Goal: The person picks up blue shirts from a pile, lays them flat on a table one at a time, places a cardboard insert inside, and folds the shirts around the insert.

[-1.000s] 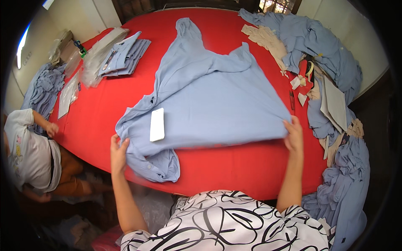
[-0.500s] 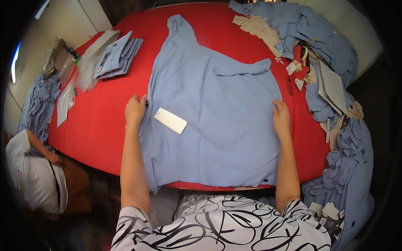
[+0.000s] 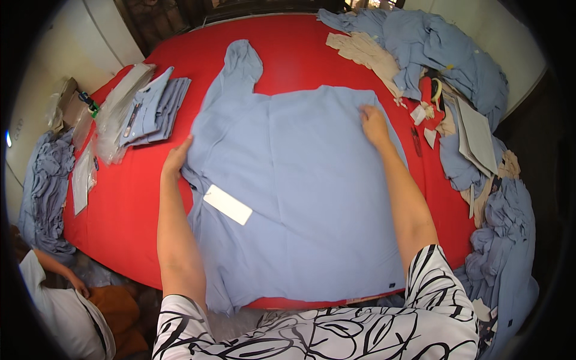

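Note:
A light blue long-sleeved garment (image 3: 300,180) lies spread before me, its near hem at the table's front edge. One sleeve (image 3: 243,66) stretches away at the far left. A white hang tag (image 3: 228,204) rests on the cloth at its left side. My left hand (image 3: 177,156) grips the garment's left edge, fingers partly tucked under the fabric. On the upper right part, near the folded-in shoulder, my right hand (image 3: 374,125) lies on the cloth with its fingers apart.
The table has a red cover (image 3: 126,216). Folded blue garments (image 3: 159,108) and clear plastic bags (image 3: 117,114) sit at the left. Blue garments (image 3: 432,54) heap at the far right, near white cards (image 3: 477,138) and a tape roll (image 3: 437,90). A person (image 3: 72,306) is at lower left.
The garment's far right part now lies flat and straight along its top. My right hand has moved farther away and inward; my left hand has shifted slightly left. The tag has slid nearer.

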Motion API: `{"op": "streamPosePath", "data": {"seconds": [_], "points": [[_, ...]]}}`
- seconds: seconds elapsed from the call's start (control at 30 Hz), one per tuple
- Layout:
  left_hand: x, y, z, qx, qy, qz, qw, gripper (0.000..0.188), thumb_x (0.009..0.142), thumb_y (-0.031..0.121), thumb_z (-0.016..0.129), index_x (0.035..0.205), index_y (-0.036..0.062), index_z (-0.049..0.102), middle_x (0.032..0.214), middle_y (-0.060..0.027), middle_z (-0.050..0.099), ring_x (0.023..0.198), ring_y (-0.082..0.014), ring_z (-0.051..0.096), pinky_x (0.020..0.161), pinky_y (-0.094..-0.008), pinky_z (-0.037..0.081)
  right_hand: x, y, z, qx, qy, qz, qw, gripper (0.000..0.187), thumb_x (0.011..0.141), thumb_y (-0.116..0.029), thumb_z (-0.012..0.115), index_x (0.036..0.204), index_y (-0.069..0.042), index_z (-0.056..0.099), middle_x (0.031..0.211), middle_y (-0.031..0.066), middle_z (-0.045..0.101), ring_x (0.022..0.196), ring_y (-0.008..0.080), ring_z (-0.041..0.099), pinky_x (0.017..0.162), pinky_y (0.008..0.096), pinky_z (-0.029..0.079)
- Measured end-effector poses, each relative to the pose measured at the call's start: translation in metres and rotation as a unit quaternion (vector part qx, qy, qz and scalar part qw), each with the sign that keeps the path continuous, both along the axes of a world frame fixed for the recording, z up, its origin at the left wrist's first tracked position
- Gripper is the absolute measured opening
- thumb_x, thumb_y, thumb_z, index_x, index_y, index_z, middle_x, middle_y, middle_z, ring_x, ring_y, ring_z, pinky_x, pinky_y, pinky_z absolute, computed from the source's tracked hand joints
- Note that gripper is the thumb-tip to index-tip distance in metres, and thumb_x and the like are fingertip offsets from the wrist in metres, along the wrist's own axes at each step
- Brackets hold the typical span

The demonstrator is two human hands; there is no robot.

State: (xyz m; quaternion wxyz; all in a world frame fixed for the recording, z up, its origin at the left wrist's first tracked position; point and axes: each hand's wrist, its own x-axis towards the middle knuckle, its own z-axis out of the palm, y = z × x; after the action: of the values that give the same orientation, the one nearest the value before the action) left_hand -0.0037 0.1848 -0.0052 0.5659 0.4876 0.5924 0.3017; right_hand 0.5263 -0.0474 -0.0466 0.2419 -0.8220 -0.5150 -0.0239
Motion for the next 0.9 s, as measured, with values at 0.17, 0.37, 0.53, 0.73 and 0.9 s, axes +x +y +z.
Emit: {"op": "streamPosePath", "data": {"seconds": [0.17, 0.37, 0.53, 0.73, 0.9], "points": [[0.015, 0.042, 0.005, 0.01, 0.032, -0.194, 0.98, 0.043, 0.087, 0.035, 0.069, 0.102, -0.0049, 0.063, 0.106, -0.0162, 0.067, 0.097, -0.0271, 0.064, 0.081, -0.0385, 0.051, -0.038, 0.037, -0.001, -0.073, -0.118, -0.067, 0.988, 0.055, 0.096, -0.041, 0.046, 0.147, -0.021, 0.039, 0.154, 0.007, 0.032, 0.143, 0.0327, 0.026, 0.115, 0.0553, 0.017], [0.035, 0.062, -0.01, 0.332, 0.338, 0.031, 0.88, 0.031, 0.087, 0.032, 0.069, 0.093, 0.0029, 0.06, 0.092, -0.0208, 0.067, 0.09, -0.0332, 0.066, 0.075, -0.041, 0.049, -0.009, 0.046, 0.018, -0.159, -0.097, -0.174, 0.967, 0.062, 0.098, -0.055, 0.032, 0.152, -0.025, 0.029, 0.16, 0.0047, 0.021, 0.147, 0.0288, 0.015, 0.117, 0.0547, 0.009], [0.025, 0.059, 0.007, 0.212, 0.407, -0.091, 0.884, 0.037, 0.083, 0.03, 0.073, 0.098, -0.0017, 0.061, 0.095, -0.0196, 0.068, 0.093, -0.0335, 0.066, 0.081, -0.0383, 0.05, 0.002, 0.046, 0.017, -0.157, -0.1, -0.156, 0.97, 0.064, 0.097, -0.058, 0.033, 0.152, -0.028, 0.026, 0.16, 0.0044, 0.02, 0.148, 0.0286, 0.014, 0.118, 0.0545, 0.006], [-0.028, 0.061, 0.034, 0.061, 0.044, -0.221, 0.972, 0.047, 0.079, 0.023, 0.077, 0.111, -0.0052, 0.057, 0.096, -0.0112, 0.065, 0.092, -0.023, 0.064, 0.087, -0.03, 0.048, 0.003, 0.039, 0.034, -0.213, -0.092, -0.184, 0.955, 0.066, 0.097, -0.058, 0.029, 0.154, -0.024, 0.022, 0.16, 0.0092, 0.019, 0.148, 0.033, 0.012, 0.115, 0.061, 0.002], [-0.021, -0.003, 0.027, 0.465, 0.369, -0.008, 0.805, 0.037, 0.085, 0.023, 0.07, 0.114, 0.0035, 0.059, 0.11, -0.0189, 0.062, 0.102, -0.0351, 0.059, 0.088, -0.042, 0.048, -0.036, -0.011, 0.045, -0.164, -0.094, -0.163, 0.968, 0.064, 0.098, -0.049, 0.038, 0.153, -0.019, 0.025, 0.159, 0.0131, 0.021, 0.147, 0.0368, 0.013, 0.114, 0.063, 0.004]]}}
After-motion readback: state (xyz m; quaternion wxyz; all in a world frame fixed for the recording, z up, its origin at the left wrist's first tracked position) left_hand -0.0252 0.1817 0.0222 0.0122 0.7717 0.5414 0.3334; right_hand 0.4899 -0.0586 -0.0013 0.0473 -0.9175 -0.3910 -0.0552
